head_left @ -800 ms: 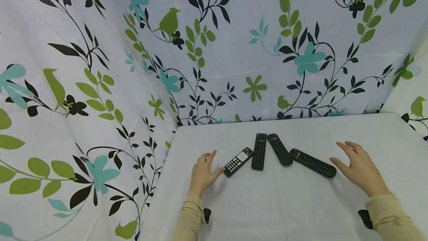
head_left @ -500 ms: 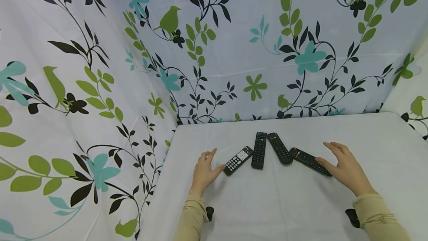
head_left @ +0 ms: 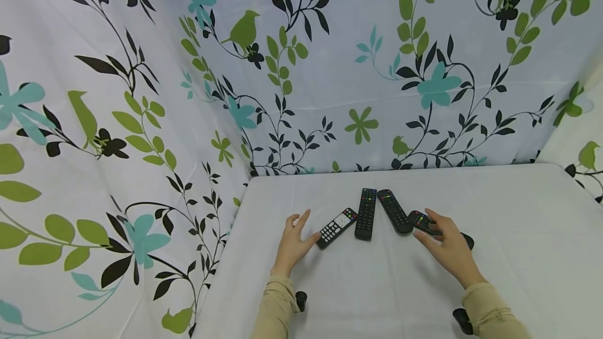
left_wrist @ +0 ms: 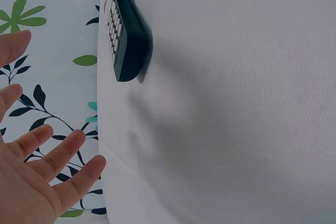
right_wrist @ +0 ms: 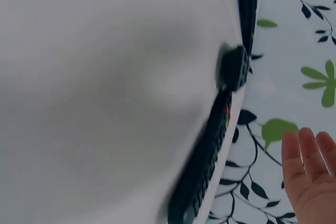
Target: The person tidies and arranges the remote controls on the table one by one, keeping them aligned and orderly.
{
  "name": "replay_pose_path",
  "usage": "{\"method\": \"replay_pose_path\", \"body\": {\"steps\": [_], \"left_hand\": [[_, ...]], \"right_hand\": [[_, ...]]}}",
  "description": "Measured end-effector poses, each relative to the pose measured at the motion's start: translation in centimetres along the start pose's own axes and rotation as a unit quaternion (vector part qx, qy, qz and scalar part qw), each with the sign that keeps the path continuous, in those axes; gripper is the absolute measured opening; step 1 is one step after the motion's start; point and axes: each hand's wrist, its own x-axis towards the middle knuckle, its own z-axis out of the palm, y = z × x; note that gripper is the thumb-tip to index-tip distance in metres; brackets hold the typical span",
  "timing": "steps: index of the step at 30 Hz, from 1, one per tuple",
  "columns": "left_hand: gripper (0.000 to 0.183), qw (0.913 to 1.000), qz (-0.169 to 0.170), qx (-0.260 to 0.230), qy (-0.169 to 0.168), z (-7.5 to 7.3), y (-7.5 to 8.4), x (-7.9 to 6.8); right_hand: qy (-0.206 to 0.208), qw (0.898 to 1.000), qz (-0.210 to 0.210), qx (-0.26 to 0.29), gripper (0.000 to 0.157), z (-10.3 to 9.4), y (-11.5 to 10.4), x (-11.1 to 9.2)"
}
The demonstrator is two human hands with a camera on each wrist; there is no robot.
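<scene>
Several black remote controls lie in a fan on the white table. The leftmost remote [head_left: 336,228] has white buttons, and my left hand [head_left: 293,247] is beside it, thumb tip close to its lower end. In the left wrist view the fingers [left_wrist: 65,156] are spread and relaxed, holding nothing. Two darker remotes sit in the middle, one nearly upright remote [head_left: 365,214] and one slanted remote [head_left: 394,211]. Over the rightmost remote [head_left: 419,219] hovers my right hand [head_left: 447,250], covering its middle part in the head view. Nothing is in its straight fingers [right_wrist: 315,156] in the right wrist view.
The white tabletop [head_left: 367,297] extends in front of the remotes. Behind and to the left hangs a white curtain [head_left: 320,93] printed with leaves, birds and flowers. A small dark wrist piece [head_left: 462,321] is by the right sleeve.
My right hand has swept left, from beyond the rightmost remote to above its middle. My left hand has shifted only slightly right. The remotes stay in place.
</scene>
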Motion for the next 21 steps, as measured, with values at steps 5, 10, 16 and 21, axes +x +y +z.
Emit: {"method": "replay_pose_path", "body": {"steps": [5,10,16,21], "left_hand": [[0.064,0.9999,0.0,0.009,0.004,0.1,-0.6,0.1],[0.063,1.0,-0.001,-0.001,0.007,0.1,-1.0,0.3],[0.065,0.9999,-0.009,-0.008,-0.006,0.6,-1.2,0.6],[0.065,0.9995,-0.015,-0.019,-0.019,0.8,-1.1,0.8]], "right_hand": [[-0.002,0.999,0.021,0.034,0.066,2.2,-0.7,-0.4],[-0.029,0.995,0.051,0.076,0.066,4.2,-1.7,-0.6],[-0.078,0.986,0.095,0.116,0.067,6.6,-3.0,-1.3],[-0.095,0.982,0.11,0.125,0.068,9.0,-4.0,-1.6]]}}
